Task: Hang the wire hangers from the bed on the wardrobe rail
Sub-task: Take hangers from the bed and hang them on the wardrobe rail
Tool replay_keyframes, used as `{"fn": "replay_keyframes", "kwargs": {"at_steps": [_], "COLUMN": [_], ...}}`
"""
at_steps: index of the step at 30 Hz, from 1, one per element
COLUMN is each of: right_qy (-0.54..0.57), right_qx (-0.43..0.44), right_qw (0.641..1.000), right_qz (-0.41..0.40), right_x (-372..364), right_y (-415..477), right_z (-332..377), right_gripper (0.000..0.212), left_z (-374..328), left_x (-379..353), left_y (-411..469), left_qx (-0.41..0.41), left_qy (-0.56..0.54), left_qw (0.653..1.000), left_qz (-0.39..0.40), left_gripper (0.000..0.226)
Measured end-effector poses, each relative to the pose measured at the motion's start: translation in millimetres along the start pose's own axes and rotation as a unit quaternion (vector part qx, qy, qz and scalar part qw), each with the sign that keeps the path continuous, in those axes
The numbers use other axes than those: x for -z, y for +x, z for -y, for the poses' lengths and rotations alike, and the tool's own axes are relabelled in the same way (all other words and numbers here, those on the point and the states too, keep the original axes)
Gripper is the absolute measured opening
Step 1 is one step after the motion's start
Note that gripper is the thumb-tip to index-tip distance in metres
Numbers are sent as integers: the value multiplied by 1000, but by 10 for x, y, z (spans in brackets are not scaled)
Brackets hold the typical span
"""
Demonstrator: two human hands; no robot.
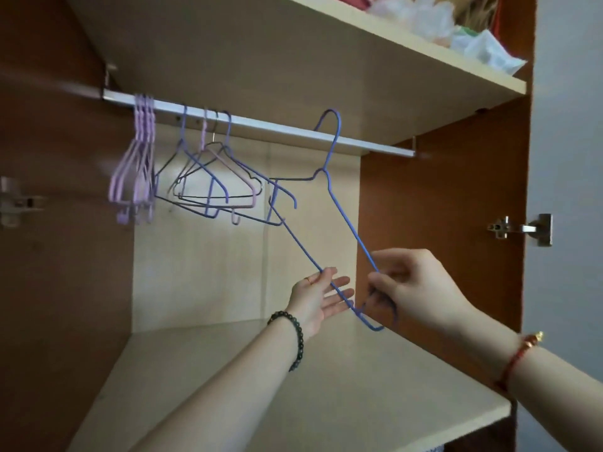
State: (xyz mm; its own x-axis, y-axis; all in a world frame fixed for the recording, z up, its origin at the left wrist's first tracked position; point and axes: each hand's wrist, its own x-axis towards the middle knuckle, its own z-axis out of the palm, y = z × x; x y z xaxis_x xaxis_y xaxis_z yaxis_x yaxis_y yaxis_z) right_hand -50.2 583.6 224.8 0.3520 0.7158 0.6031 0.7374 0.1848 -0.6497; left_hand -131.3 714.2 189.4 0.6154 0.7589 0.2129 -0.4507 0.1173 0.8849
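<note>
Above the wardrobe rail (pixel 277 128), shelf (pixel 359 57) holding plastic bags (pixel 421 14). Blue wire hanger (pixel 354 228) pinched at its lower corner by right hand (pixel 414 288), hook up at the rail, right of hung lilac hangers (pixel 137 168). Left hand (pixel 319 298) released, palm up, fingers touching its bottom wire.

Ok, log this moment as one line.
step: hanging blue hanger | right hand: pinching its lower corner | left hand: open, under bottom wire | hook at rail | other hangers: hung

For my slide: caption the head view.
Right hand holds blue wire hanger up to wardrobe rail; open left hand touches it.
</note>
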Motion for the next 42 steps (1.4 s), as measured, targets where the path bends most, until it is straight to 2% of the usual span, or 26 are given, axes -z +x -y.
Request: {"fn": "replay_keyframes", "kwargs": {"at_steps": [4,8,10,15,20,25,29,32,38,42], "right_qy": [-10,-18,-25,-17,9,54,71,66,20,-18], "right_qx": [44,71,83,80,83,45,25,16,-7,-32], "right_qw": [998,993,991,988,990,997,997,997,999,999], "right_qz": [-53,-91,-104,-128,-114,-44,20,47,45,23], "right_x": [-185,-304,-348,-490,-660,-779,-789,-698,-295,97], "right_y": [530,983,1183,1572,1738,1731,1648,1543,1154,771], "right_z": [276,476,561,680,735,750,713,642,333,73], "right_gripper": [21,23,22,20,20,22,27,26,26,27], "left_z": [-345,-639,-742,-826,-787,-671,-621,-587,-377,-179], "left_x": [124,197,219,280,338,422,483,497,316,91], "left_y": [297,528,609,786,908,919,882,809,535,355], "left_qx": [-28,-51,-68,-149,-175,-171,-165,-130,-101,-119], "left_qy": [-49,-109,-137,-231,-285,-310,-291,-262,-159,-17], "left_qw": [998,993,988,959,938,928,932,946,975,990], "left_qz": [-26,-12,-14,-67,-91,-117,-138,-139,-120,-68], "left_gripper": [21,12,18,15,15,19,18,15,13,21]}}
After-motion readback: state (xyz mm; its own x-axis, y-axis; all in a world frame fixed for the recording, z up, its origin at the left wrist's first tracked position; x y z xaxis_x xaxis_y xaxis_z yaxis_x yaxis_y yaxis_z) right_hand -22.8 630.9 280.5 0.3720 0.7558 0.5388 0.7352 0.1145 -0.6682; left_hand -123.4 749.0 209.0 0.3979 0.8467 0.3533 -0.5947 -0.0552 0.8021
